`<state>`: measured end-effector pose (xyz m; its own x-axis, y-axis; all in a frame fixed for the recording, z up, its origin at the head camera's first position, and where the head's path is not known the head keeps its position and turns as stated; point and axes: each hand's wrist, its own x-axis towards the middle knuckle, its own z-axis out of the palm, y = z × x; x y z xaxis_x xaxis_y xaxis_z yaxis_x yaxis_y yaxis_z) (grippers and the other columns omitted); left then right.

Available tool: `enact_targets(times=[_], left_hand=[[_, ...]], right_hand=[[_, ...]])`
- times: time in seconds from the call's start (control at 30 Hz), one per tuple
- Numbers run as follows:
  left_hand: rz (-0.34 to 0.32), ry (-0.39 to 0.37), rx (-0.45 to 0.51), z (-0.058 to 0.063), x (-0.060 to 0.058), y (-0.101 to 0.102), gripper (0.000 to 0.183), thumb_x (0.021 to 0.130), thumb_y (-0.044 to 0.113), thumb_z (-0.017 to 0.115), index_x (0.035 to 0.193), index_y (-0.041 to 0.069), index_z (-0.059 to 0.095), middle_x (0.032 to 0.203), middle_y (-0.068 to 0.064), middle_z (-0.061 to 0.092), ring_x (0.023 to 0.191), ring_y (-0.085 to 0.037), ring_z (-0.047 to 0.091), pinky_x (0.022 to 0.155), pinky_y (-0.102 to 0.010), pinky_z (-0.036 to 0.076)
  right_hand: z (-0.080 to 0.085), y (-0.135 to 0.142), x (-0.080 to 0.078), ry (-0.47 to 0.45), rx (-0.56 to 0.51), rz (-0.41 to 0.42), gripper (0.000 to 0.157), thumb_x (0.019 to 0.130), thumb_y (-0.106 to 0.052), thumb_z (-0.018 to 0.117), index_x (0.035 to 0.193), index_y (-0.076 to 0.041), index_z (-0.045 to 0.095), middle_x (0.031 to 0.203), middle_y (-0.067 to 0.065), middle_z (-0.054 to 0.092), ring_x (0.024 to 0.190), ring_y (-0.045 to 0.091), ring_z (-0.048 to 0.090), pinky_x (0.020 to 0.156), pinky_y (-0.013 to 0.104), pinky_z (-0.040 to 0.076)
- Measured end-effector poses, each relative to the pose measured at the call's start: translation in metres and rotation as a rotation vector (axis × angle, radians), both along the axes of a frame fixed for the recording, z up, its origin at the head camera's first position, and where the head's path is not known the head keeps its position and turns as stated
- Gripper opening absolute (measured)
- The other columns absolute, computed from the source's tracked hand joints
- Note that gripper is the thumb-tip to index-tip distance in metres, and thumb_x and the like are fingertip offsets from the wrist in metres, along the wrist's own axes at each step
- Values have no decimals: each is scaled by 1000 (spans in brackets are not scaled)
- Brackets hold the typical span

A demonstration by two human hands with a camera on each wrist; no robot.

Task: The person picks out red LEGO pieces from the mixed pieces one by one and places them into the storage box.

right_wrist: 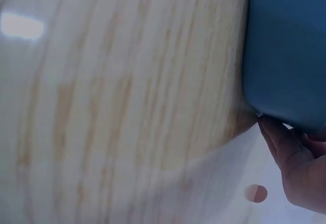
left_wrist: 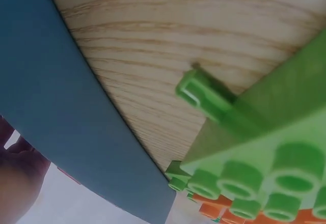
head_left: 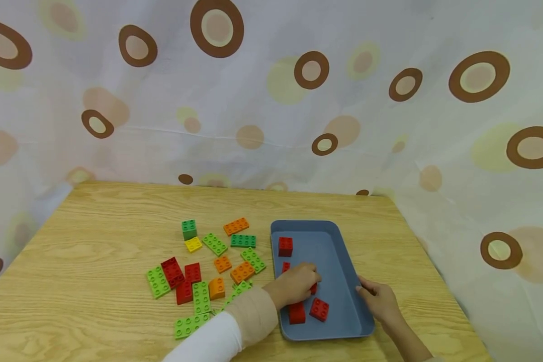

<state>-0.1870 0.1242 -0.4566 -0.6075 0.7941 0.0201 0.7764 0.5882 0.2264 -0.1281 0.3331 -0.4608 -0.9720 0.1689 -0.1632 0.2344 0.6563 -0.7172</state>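
Observation:
A grey-blue tray (head_left: 314, 329) stands on the wooden table with several red toy bricks inside along its left side. My left hand (head_left: 294, 284) reaches over the tray's left wall, fingers curled down on a red brick (head_left: 313, 288) that they mostly hide. Close by in the tray lie a square red brick (head_left: 319, 309), a longer red brick (head_left: 296, 312) and, farther back, another red brick (head_left: 285, 246). My right hand (head_left: 380, 300) grips the tray's right rim between thumb and fingers; the right wrist view shows its fingers (right_wrist: 285, 142) at the tray's outer wall.
Left of the tray, several loose bricks are spread over the table (head_left: 104, 241): green, orange, yellow and red ones. A light green brick (head_left: 201, 297) lies near my left sleeve (head_left: 212, 337). A patterned cloth (head_left: 262, 100) hangs behind the table and along its sides.

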Motion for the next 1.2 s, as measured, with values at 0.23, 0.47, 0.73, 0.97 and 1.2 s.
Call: enact_targets(times=[0.23, 0.47, 0.73, 0.97, 1.2], left_hand=[[30, -15, -21, -2, -1, 1, 25, 83, 10, 68, 107, 16, 68, 97, 0, 59, 90, -12, 56, 74, -17, 48], [18, 10, 68, 5, -3, -11, 32, 86, 15, 65, 118, 14, 64, 111, 0, 59, 101, -11, 57, 81, -16, 48], [44, 111, 321, 21, -8, -50, 28, 86, 12, 65, 113, 6, 64, 113, -7, 59, 104, -18, 56, 90, -25, 48], [295, 59, 413, 21, -8, -109, 31, 86, 11, 65, 114, -1, 61, 113, -16, 58, 103, -29, 57, 86, -39, 50], [515, -10, 354, 10, -7, -174, 33, 85, 10, 65, 116, -2, 61, 112, -15, 58, 102, -28, 56, 82, -40, 51]], right_hand=[[-2, 0, -2, 8, -1, -4, 39, 92, -5, 48, 127, 12, 46, 128, 30, 47, 121, 45, 45, 94, 49, 45], [-2, -1, -2, -15, 6, -4, 39, 93, -6, 48, 128, 11, 46, 129, 29, 46, 122, 45, 44, 95, 50, 44], [-1, 0, -2, -10, 10, -4, 39, 93, -7, 48, 128, 11, 46, 130, 29, 45, 122, 45, 44, 95, 50, 44], [-2, 0, -2, -16, 17, 1, 39, 93, -7, 48, 128, 10, 46, 130, 29, 46, 121, 45, 45, 94, 49, 45], [0, 1, -4, -33, 29, 9, 41, 94, -9, 48, 130, 10, 44, 131, 29, 44, 123, 45, 43, 95, 49, 44]])
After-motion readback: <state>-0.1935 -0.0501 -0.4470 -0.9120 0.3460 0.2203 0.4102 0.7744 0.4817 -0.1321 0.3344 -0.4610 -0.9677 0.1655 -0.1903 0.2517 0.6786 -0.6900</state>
